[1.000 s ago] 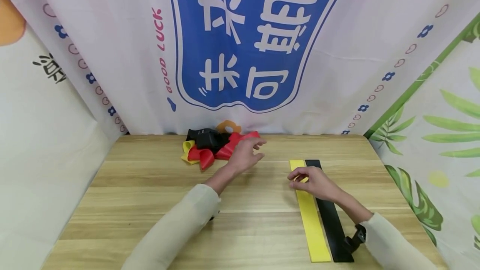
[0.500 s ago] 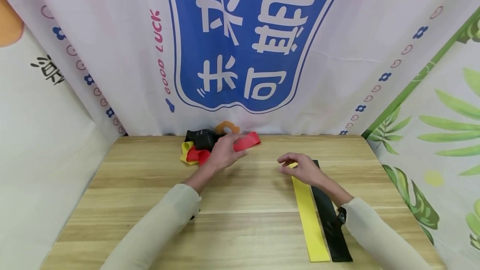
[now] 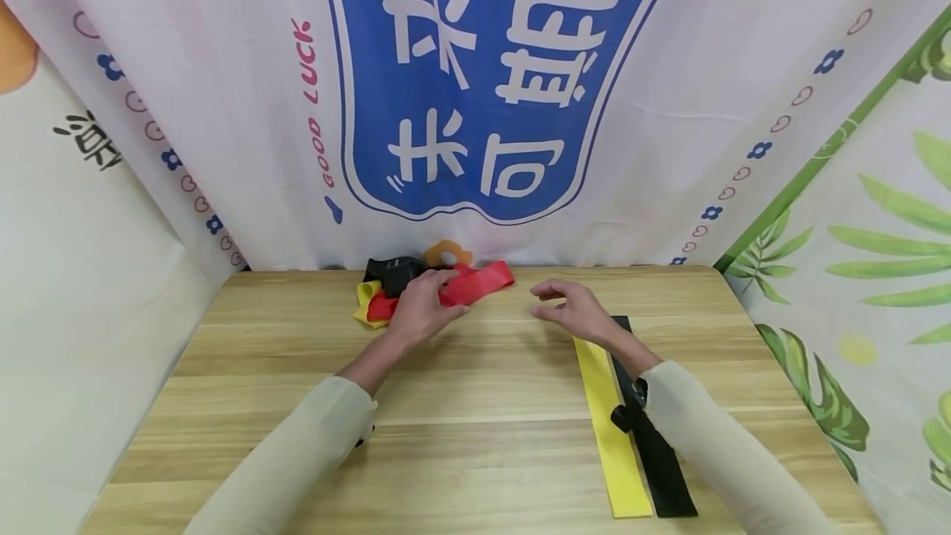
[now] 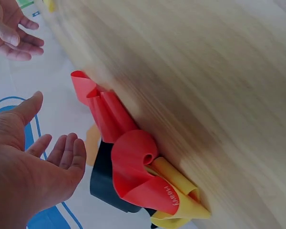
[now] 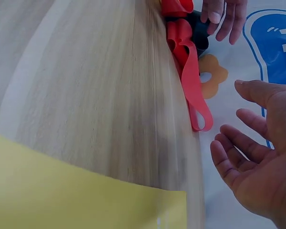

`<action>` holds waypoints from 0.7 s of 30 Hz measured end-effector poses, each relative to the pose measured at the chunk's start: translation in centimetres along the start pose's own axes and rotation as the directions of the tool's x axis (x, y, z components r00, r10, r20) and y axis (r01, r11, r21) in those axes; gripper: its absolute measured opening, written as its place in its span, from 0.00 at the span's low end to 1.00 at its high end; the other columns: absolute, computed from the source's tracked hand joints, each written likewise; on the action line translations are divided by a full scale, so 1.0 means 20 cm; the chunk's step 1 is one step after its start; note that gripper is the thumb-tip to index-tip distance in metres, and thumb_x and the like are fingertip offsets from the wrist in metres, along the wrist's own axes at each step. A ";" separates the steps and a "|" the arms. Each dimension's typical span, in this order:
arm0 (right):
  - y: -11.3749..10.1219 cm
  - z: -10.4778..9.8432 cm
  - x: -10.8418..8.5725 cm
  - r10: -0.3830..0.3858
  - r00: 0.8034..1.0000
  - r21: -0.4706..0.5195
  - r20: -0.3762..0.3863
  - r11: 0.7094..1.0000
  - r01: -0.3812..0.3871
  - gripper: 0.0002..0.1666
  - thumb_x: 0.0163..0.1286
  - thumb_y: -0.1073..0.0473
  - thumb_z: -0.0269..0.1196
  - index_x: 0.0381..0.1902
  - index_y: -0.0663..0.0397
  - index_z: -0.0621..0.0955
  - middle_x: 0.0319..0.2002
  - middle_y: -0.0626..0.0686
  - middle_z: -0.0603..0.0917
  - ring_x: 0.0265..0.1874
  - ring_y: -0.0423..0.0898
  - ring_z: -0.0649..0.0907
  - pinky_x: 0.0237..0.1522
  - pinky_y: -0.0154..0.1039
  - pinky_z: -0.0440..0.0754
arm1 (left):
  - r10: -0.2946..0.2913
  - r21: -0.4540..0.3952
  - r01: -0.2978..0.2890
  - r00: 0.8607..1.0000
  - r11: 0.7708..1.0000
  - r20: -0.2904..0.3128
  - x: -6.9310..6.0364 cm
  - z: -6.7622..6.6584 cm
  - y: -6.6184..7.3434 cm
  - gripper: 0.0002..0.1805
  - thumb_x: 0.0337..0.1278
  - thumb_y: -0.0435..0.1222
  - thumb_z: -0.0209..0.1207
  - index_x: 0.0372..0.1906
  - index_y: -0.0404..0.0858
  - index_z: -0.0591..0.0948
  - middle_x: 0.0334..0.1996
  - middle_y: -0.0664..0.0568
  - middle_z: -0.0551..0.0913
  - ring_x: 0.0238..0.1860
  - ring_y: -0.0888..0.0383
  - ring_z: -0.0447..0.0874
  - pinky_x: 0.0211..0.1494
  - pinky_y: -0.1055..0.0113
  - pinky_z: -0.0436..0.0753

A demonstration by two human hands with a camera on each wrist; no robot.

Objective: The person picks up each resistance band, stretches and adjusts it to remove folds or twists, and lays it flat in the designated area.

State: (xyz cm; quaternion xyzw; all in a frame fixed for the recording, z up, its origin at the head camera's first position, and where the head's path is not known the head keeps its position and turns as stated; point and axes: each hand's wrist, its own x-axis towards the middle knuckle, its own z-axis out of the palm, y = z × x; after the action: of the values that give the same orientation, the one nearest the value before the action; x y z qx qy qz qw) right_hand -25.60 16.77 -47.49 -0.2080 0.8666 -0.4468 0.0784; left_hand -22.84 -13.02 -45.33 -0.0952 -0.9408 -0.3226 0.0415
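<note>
A red resistance band [image 3: 475,286] lies in loose folds at the table's back edge, with "Heavy" printed on it in the left wrist view. Bunched with it are a yellow band [image 4: 174,179] and a black band [image 4: 105,176]. My left hand [image 3: 422,308] hovers over the front of this pile, fingers loosely bent and holding nothing; it hides part of the bands in the head view. To the right of the red band's looped end, my right hand [image 3: 572,310] hangs above the table with thumb and fingers apart and nothing between them.
A flat yellow band [image 3: 609,428] and a flat black band [image 3: 661,461] lie side by side lengthwise at the right, partly under my right forearm. A printed cloth [image 3: 631,213] hangs behind the wooden table [image 3: 475,452].
My left hand has drawn back leftward along the pile, uncovering more of the red band. My right hand has moved left and away from me, off the flat yellow band.
</note>
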 end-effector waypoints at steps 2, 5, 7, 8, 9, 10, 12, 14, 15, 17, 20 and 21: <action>0.01 0.02 0.02 0.007 1.000 0.020 -0.006 1.000 -0.007 0.27 0.73 0.59 0.71 0.65 0.67 0.81 0.63 0.66 0.83 0.64 0.62 0.81 0.61 0.55 0.84 | -0.007 0.004 0.007 1.000 1.000 -0.002 -0.01 0.00 -0.01 0.36 0.56 0.39 0.79 0.69 0.34 0.80 0.62 0.38 0.83 0.58 0.42 0.82 0.59 0.50 0.87; 0.02 0.04 0.05 0.016 1.000 0.038 -0.018 0.999 -0.015 0.27 0.73 0.59 0.71 0.65 0.68 0.81 0.64 0.66 0.83 0.66 0.63 0.80 0.63 0.54 0.84 | -0.014 0.002 0.015 1.000 1.000 -0.007 -0.02 0.00 -0.03 0.36 0.55 0.38 0.79 0.69 0.33 0.80 0.61 0.37 0.83 0.56 0.42 0.81 0.59 0.50 0.86; 0.02 0.06 0.07 0.020 1.000 0.040 -0.021 0.999 -0.019 0.27 0.73 0.59 0.71 0.65 0.67 0.81 0.64 0.65 0.82 0.67 0.62 0.80 0.63 0.54 0.84 | -0.023 -0.004 0.023 1.000 1.000 -0.015 -0.02 0.00 -0.04 0.36 0.55 0.37 0.79 0.69 0.32 0.80 0.60 0.37 0.83 0.55 0.42 0.81 0.58 0.50 0.86; 0.02 0.07 0.08 0.026 0.999 0.041 -0.021 0.999 -0.025 0.28 0.73 0.59 0.71 0.66 0.67 0.80 0.65 0.65 0.82 0.67 0.62 0.80 0.64 0.54 0.83 | -0.028 -0.007 0.028 0.999 1.000 -0.021 -0.03 0.00 -0.04 0.36 0.55 0.37 0.79 0.68 0.32 0.80 0.60 0.37 0.83 0.55 0.42 0.82 0.58 0.50 0.86; 0.03 0.07 0.09 0.030 0.999 0.039 -0.021 0.999 -0.029 0.28 0.73 0.58 0.71 0.66 0.66 0.80 0.65 0.64 0.82 0.67 0.62 0.80 0.64 0.54 0.83 | -0.032 -0.011 0.031 0.999 0.999 -0.029 -0.03 0.00 -0.05 0.36 0.55 0.37 0.79 0.68 0.32 0.80 0.59 0.37 0.83 0.54 0.42 0.82 0.58 0.50 0.86; 0.03 0.08 0.10 0.032 0.999 0.035 -0.023 0.999 -0.031 0.28 0.74 0.58 0.70 0.66 0.66 0.80 0.65 0.64 0.82 0.68 0.62 0.80 0.64 0.55 0.83 | -0.035 -0.014 0.035 0.999 0.999 -0.037 -0.03 0.00 -0.06 0.36 0.54 0.37 0.80 0.68 0.32 0.81 0.59 0.37 0.84 0.54 0.42 0.82 0.58 0.50 0.86; 0.03 0.10 0.12 0.037 0.999 0.033 -0.032 0.999 -0.036 0.28 0.73 0.58 0.71 0.66 0.65 0.81 0.65 0.64 0.83 0.68 0.62 0.80 0.64 0.55 0.83 | -0.033 -0.011 0.032 0.998 0.999 -0.051 -0.04 0.01 -0.07 0.35 0.54 0.37 0.80 0.67 0.32 0.81 0.58 0.37 0.84 0.54 0.42 0.83 0.58 0.50 0.86; 0.04 0.11 0.14 0.043 0.998 0.034 -0.045 0.999 -0.042 0.28 0.73 0.57 0.71 0.66 0.65 0.81 0.65 0.63 0.83 0.67 0.62 0.80 0.65 0.56 0.82 | -0.034 -0.011 0.033 0.997 0.999 -0.064 -0.05 0.01 -0.08 0.35 0.53 0.37 0.80 0.66 0.32 0.82 0.57 0.37 0.84 0.54 0.42 0.83 0.59 0.50 0.86; 0.04 0.12 0.15 0.044 0.998 0.036 -0.050 0.998 -0.042 0.28 0.73 0.58 0.71 0.66 0.65 0.81 0.65 0.64 0.83 0.67 0.63 0.80 0.66 0.56 0.81 | -0.034 -0.013 0.033 0.997 0.999 -0.068 -0.05 0.02 -0.09 0.35 0.53 0.37 0.80 0.66 0.32 0.82 0.57 0.37 0.84 0.54 0.42 0.83 0.59 0.49 0.85; 0.04 0.14 0.17 0.053 0.997 0.047 -0.059 0.998 -0.050 0.28 0.73 0.58 0.71 0.65 0.65 0.81 0.65 0.64 0.83 0.68 0.62 0.80 0.67 0.56 0.81 | -0.036 -0.010 0.035 0.997 0.999 -0.073 -0.05 0.02 -0.10 0.34 0.53 0.37 0.80 0.65 0.32 0.82 0.56 0.37 0.85 0.54 0.43 0.83 0.59 0.49 0.85; 0.03 0.16 0.19 0.077 0.995 0.064 -0.061 0.995 -0.073 0.28 0.73 0.57 0.71 0.66 0.64 0.81 0.65 0.63 0.82 0.68 0.62 0.79 0.68 0.56 0.80 | -0.035 -0.008 0.035 0.996 0.999 -0.077 -0.05 0.03 -0.12 0.34 0.53 0.37 0.80 0.65 0.32 0.82 0.55 0.37 0.85 0.54 0.43 0.84 0.59 0.49 0.85; 0.03 0.17 0.20 0.082 0.995 0.069 -0.061 0.995 -0.078 0.28 0.73 0.56 0.71 0.66 0.64 0.81 0.66 0.63 0.82 0.69 0.62 0.79 0.68 0.56 0.79 | -0.036 -0.007 0.035 0.996 0.999 -0.078 -0.06 0.03 -0.12 0.34 0.53 0.37 0.80 0.65 0.32 0.82 0.55 0.37 0.85 0.54 0.43 0.84 0.60 0.49 0.85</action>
State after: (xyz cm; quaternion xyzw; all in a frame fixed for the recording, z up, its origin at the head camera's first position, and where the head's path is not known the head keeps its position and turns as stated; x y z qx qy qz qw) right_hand -28.31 12.90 -49.74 -0.1561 0.8608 -0.4785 0.0754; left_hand -22.27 -14.65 -47.44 -0.0660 -0.9390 -0.3296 0.0724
